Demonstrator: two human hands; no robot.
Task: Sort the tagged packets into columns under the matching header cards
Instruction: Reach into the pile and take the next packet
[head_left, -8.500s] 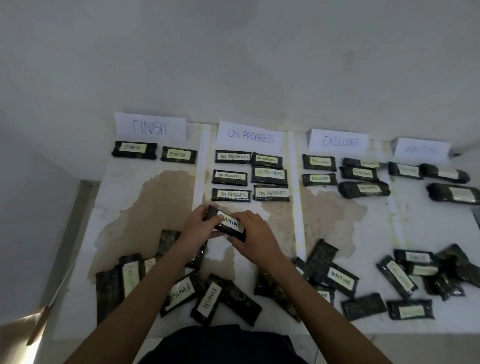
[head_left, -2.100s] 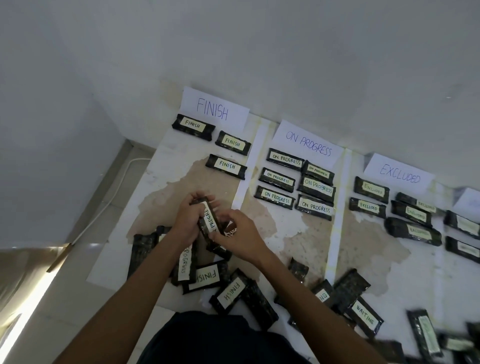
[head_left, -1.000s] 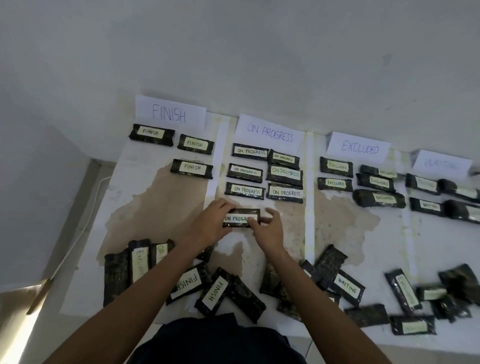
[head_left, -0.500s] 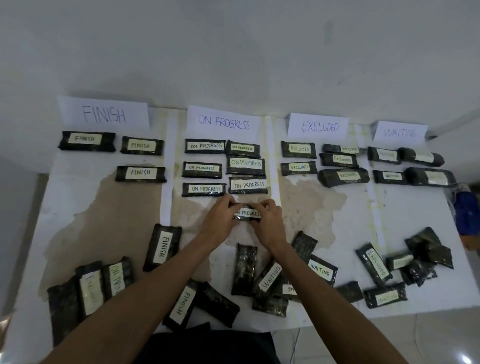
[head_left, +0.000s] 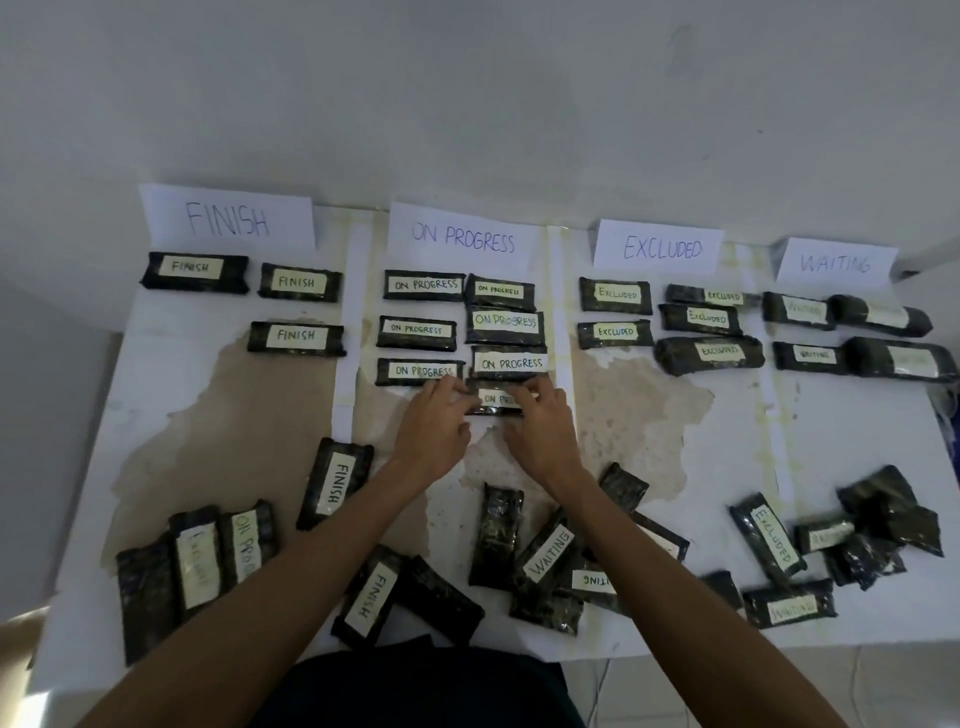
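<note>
Both hands are pinching one packet by its short ends, left hand at the left end, right hand covering part of the tag, setting it flat mid-table under the ON PROGRESS card at the far edge. The packet is looking light, soft and plastic-wrapped, probably slippery, so gripping the ends is likely safest. No containers are showing. Unsorted packets are lying along the near edge of the table.

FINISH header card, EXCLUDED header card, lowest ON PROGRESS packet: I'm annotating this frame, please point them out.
FINISH header card (head_left: 227, 218): head view, on its lettering.
EXCLUDED header card (head_left: 660, 248): head view, on its lettering.
Lowest ON PROGRESS packet (head_left: 496, 399): head view, on its white tag.
</note>
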